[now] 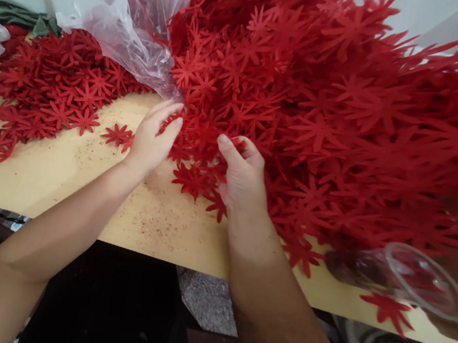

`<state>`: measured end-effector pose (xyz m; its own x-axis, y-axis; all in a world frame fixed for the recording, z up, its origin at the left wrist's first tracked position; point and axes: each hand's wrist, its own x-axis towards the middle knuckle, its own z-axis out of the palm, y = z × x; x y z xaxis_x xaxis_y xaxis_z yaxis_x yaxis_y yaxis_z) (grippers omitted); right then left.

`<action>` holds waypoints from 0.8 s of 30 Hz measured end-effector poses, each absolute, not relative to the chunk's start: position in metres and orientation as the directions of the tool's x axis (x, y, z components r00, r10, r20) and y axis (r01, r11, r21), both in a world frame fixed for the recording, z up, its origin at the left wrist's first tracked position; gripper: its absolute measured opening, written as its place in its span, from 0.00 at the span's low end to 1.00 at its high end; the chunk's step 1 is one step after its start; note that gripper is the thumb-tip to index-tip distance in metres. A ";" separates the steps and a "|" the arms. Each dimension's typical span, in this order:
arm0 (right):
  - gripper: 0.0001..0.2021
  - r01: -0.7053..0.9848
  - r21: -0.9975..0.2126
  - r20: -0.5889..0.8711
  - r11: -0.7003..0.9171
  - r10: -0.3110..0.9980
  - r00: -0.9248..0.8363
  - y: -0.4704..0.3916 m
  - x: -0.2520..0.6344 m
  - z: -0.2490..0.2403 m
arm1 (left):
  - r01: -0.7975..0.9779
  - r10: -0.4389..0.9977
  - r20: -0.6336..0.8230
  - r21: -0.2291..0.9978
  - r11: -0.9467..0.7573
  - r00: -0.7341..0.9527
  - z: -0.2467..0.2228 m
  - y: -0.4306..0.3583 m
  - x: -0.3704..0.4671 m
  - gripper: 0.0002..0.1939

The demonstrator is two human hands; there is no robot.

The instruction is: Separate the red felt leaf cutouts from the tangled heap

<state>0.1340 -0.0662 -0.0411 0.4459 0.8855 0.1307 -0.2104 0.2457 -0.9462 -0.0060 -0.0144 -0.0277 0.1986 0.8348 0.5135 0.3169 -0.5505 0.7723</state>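
Note:
A large heap of red flower cutouts [308,109], star-like with narrow petals, fills the middle and right of the table. My left hand [151,139] is at the heap's left edge, thumb and fingers apart, with red petals showing in the gap. The right hand [246,174] is closed at the front of the heap, its thumb against curled fingers. A bit of red shows inside that grip, though most of it is hidden. Several loose cutouts [192,181] lie between the two hands.
A smaller pile of red cutouts [60,81] lies at the left. Behind it stands a clear plastic bag [135,23]. A clear plastic cup [370,268] lies tipped at the right front. Red crumbs dot the tan table [157,212] near its front edge.

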 end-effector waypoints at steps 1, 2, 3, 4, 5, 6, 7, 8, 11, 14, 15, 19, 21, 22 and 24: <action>0.16 -0.205 -0.943 0.155 0.261 0.892 0.424 -0.066 0.134 -0.042 | 0.412 0.796 0.565 0.687 -0.599 0.216 -0.024 -0.019 -0.006 0.18; 0.15 -0.204 -0.940 0.177 0.274 0.902 0.393 -0.065 0.135 -0.044 | 0.504 0.753 0.611 0.584 -0.637 0.244 -0.020 -0.024 -0.006 0.19; 0.15 -0.211 -0.935 0.195 0.284 0.912 0.362 -0.065 0.135 -0.046 | 0.581 0.709 0.646 0.473 -0.662 0.282 -0.017 -0.029 -0.004 0.20; 0.15 -0.225 -0.931 0.204 0.289 0.919 0.338 -0.064 0.135 -0.047 | 0.634 0.666 0.672 0.368 -0.680 0.325 -0.014 -0.034 -0.002 0.21; 0.15 -0.241 -0.927 0.204 0.289 0.924 0.324 -0.064 0.136 -0.049 | 0.662 0.626 0.687 0.277 -0.696 0.370 -0.012 -0.038 0.000 0.23; 0.15 -0.257 -0.924 0.195 0.283 0.927 0.320 -0.063 0.136 -0.050 | 0.669 0.590 0.695 0.210 -0.713 0.410 -0.012 -0.041 0.002 0.25; 0.14 -0.269 -0.923 0.184 0.275 0.929 0.321 -0.063 0.137 -0.051 | 0.663 0.565 0.696 0.169 -0.729 0.443 -0.012 -0.043 0.005 0.26; 0.14 -0.275 -0.923 0.173 0.270 0.928 0.329 -0.063 0.137 -0.051 | 0.650 0.554 0.690 0.157 -0.744 0.467 -0.013 -0.044 0.007 0.28; 0.14 -0.277 -0.924 0.157 0.263 0.923 0.352 -0.064 0.137 -0.049 | 0.590 0.584 0.656 0.253 -0.767 0.478 -0.017 -0.042 0.010 0.29; 0.14 -0.287 -0.928 0.123 0.239 0.922 0.368 -0.066 0.134 -0.044 | 0.488 0.679 0.637 0.491 -0.722 0.364 -0.018 -0.032 0.009 0.28; 0.14 -0.285 -0.932 0.109 0.224 0.923 0.370 -0.067 0.133 -0.042 | 0.418 0.741 0.612 0.617 -0.667 0.278 -0.017 -0.026 0.008 0.26; 0.16 -0.247 -0.946 0.110 0.209 0.926 0.361 -0.069 0.130 -0.036 | 0.009 0.962 0.273 0.962 -0.273 0.024 -0.010 -0.002 -0.014 0.23; 0.16 -0.230 -0.950 0.122 0.210 0.931 0.344 -0.069 0.129 -0.035 | -0.152 0.985 0.145 0.980 -0.130 0.091 -0.003 0.003 -0.034 0.25; 0.17 -0.223 -0.953 0.122 0.205 0.934 0.334 -0.069 0.128 -0.035 | -0.254 0.990 0.087 0.966 -0.057 0.110 0.002 0.003 -0.044 0.25; 0.18 -0.216 -0.959 0.112 0.183 0.946 0.305 -0.068 0.127 -0.036 | -0.421 0.993 0.038 0.907 0.011 0.108 0.012 -0.004 -0.059 0.25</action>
<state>0.1268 -0.0680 -0.0359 0.3053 0.9456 0.1121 -0.2160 0.1834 -0.9590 -0.0589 -0.0038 0.0119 0.1079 0.9934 0.0384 -0.4214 0.0108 0.9068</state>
